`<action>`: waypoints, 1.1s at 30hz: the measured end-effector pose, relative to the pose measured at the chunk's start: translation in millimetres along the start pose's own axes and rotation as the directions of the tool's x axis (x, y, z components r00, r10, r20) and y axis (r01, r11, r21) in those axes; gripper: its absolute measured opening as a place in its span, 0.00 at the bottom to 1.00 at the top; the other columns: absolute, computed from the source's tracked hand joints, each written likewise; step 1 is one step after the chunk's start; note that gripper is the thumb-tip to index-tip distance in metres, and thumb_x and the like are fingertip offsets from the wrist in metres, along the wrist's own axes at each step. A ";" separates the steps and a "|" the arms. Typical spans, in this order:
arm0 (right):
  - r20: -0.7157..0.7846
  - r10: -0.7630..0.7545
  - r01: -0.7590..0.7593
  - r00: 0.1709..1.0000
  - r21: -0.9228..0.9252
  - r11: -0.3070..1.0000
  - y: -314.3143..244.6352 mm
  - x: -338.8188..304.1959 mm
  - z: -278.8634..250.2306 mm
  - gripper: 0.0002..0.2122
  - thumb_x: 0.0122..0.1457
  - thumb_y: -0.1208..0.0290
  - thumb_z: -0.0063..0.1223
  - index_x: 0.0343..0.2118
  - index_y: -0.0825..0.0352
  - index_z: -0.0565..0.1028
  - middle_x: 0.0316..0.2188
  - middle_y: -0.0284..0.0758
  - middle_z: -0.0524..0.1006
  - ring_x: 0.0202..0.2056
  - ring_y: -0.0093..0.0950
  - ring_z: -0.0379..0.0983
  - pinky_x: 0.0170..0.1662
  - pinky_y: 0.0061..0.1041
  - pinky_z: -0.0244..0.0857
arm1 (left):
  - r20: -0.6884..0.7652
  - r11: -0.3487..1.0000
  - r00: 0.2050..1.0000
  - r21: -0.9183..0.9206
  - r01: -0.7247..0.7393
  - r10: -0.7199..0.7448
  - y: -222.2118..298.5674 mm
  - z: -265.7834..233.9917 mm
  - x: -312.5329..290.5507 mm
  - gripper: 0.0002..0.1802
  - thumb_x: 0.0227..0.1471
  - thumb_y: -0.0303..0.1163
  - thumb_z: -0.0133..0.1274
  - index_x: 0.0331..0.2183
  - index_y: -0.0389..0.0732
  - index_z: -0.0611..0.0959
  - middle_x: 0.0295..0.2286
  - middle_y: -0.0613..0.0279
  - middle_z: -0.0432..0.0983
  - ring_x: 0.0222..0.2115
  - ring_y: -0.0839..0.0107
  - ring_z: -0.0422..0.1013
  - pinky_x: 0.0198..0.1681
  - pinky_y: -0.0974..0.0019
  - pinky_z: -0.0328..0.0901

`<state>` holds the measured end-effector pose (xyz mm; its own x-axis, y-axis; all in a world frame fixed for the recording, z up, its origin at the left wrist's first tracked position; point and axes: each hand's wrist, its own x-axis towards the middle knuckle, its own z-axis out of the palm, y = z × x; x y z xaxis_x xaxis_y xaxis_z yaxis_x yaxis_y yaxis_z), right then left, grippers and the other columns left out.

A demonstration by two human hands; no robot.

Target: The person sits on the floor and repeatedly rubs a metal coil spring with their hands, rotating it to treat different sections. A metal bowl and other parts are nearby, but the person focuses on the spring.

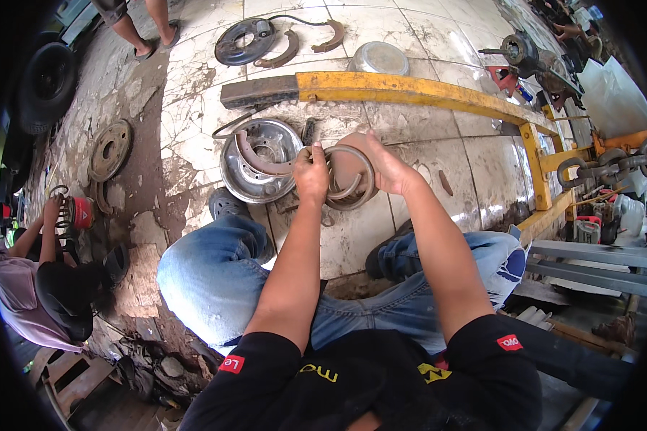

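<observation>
My left hand (311, 176) is closed round one end of a curved metal brake shoe (367, 188), held up between my hands. Behind its curve shows a flat reddish-brown sheet (348, 162), like sandpaper; its kind is not certain. My right hand (394, 171) is at the sheet's right edge, thumb up, against the shoe's outer curve; its other fingers are partly hidden. Left of my left hand, a round metal brake backing plate (239, 174) lies on the floor. Another curved brake shoe (257, 158) rests on it.
A yellow steel frame (410, 91) crosses beyond my hands. Past it lie a dark backing plate (231, 44), two loose shoes (286, 52) and a round metal pan (381, 59). At left, another person handles a coil spring (65, 217) near a rusty disc (111, 151). A chain (611, 167) hangs right.
</observation>
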<state>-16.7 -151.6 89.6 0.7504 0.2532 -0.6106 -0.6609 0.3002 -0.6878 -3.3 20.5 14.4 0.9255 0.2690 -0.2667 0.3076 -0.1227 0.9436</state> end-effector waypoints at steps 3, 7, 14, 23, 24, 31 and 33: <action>0.079 -0.064 0.058 0.995 0.069 0.996 -9.9 6.4 -9.1 0.35 0.64 0.38 0.29 0.63 0.65 0.57 0.60 0.41 0.64 0.56 0.35 0.67 0.56 0.40 0.64 | 0.024 0.999 0.999 -0.047 0.024 -0.023 -1.9 -0.1 0.3 0.24 0.59 0.47 0.49 0.34 0.32 0.81 0.28 0.45 0.78 0.31 0.53 0.73 0.40 0.55 0.65; 0.001 0.042 -0.041 0.999 -0.203 0.978 -7.5 8.1 5.1 0.34 0.65 0.40 0.30 0.63 0.66 0.57 0.60 0.42 0.65 0.56 0.34 0.68 0.56 0.38 0.65 | 0.016 0.999 1.000 -0.036 -0.015 0.015 -12.0 1.7 5.5 0.23 0.60 0.47 0.50 0.33 0.31 0.80 0.26 0.60 0.75 0.27 0.74 0.65 0.33 0.66 0.63; -0.006 0.017 -0.017 1.000 -0.053 0.998 -27.3 12.1 -8.5 0.28 0.68 0.50 0.36 0.58 0.73 0.62 0.57 0.44 0.67 0.55 0.38 0.68 0.57 0.42 0.63 | 0.039 1.000 0.999 0.001 -0.012 0.012 -0.3 -7.1 -3.1 0.24 0.61 0.47 0.49 0.37 0.32 0.80 0.28 0.56 0.77 0.29 0.69 0.67 0.36 0.63 0.64; -0.098 0.119 -0.143 0.988 -0.305 0.941 -23.4 10.8 -7.9 0.26 0.65 0.54 0.44 0.57 0.71 0.64 0.54 0.43 0.70 0.53 0.34 0.69 0.56 0.37 0.65 | 0.054 1.000 0.998 0.005 -0.012 0.011 -4.9 -4.6 0.3 0.23 0.60 0.47 0.49 0.37 0.33 0.80 0.28 0.55 0.77 0.28 0.69 0.68 0.34 0.64 0.65; -0.093 0.073 -0.095 0.993 -0.260 0.961 -22.9 9.7 -11.2 0.25 0.65 0.56 0.45 0.57 0.71 0.65 0.53 0.43 0.71 0.53 0.33 0.70 0.56 0.35 0.65 | 0.065 1.000 0.998 -0.011 -0.003 0.004 -6.2 -3.3 0.5 0.23 0.60 0.47 0.49 0.37 0.33 0.80 0.28 0.55 0.77 0.28 0.70 0.68 0.34 0.64 0.65; -0.049 0.021 -0.025 0.999 -0.066 0.998 -14.1 16.6 -7.7 0.22 0.65 0.59 0.44 0.56 0.69 0.66 0.49 0.38 0.75 0.49 0.30 0.72 0.52 0.32 0.69 | 0.036 0.998 0.999 -0.048 0.036 -0.035 -12.9 2.0 2.1 0.22 0.60 0.47 0.50 0.36 0.33 0.80 0.28 0.57 0.76 0.28 0.71 0.68 0.33 0.65 0.65; 0.073 0.097 -0.082 0.993 -0.192 0.978 -12.3 16.6 -9.8 0.23 0.66 0.56 0.42 0.56 0.69 0.66 0.49 0.37 0.75 0.50 0.31 0.72 0.52 0.34 0.69 | 0.009 1.000 1.000 -0.013 -0.022 0.022 -7.3 3.1 -1.4 0.22 0.60 0.46 0.50 0.35 0.33 0.80 0.28 0.58 0.76 0.28 0.72 0.67 0.33 0.65 0.65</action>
<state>3.9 -160.0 84.0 0.6812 0.3473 -0.6445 -0.7096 0.0964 -0.6980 -6.3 18.1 7.2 0.9341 0.2572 -0.2477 0.2843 -0.1160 0.9517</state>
